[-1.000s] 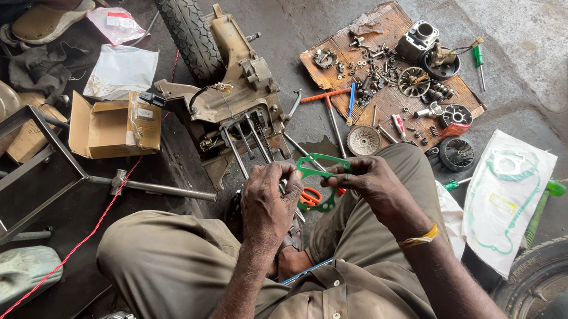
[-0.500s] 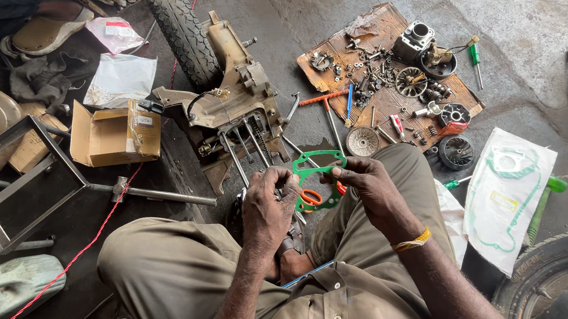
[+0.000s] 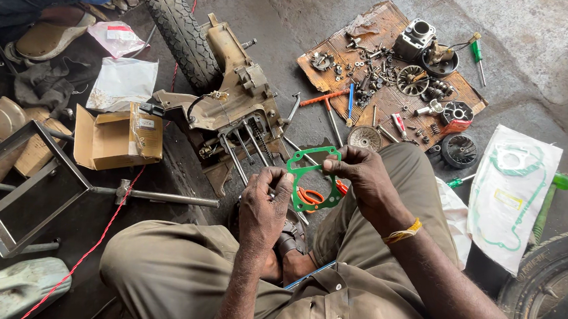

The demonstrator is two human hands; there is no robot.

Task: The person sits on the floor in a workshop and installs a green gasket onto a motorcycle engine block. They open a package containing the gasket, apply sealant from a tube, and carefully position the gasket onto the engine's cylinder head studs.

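Observation:
A thin green gasket point(image 3: 311, 176) hangs between my two hands above my knees. My left hand point(image 3: 264, 206) pinches its lower left edge. My right hand point(image 3: 363, 177) grips its upper right edge. Behind the gasket on the ground lie orange-handled scissors point(image 3: 309, 197). Just beyond them sits a dismantled engine block point(image 3: 233, 106) with several bare studs pointing toward me and a tyre point(image 3: 178, 28) attached at its far end.
A board point(image 3: 387, 24) with small engine parts, a cylinder point(image 3: 417, 37) and screwdrivers lies far right. A bagged gasket set point(image 3: 513, 192) rests right. A cardboard box point(image 3: 116, 140), metal frame point(image 3: 10, 189) and another person's foot point(image 3: 49, 36) are left. A wheel point(image 3: 556, 290) stands lower right.
The view has shifted slightly. My hands have turned the green gasket and hold it a little more spread out between them.

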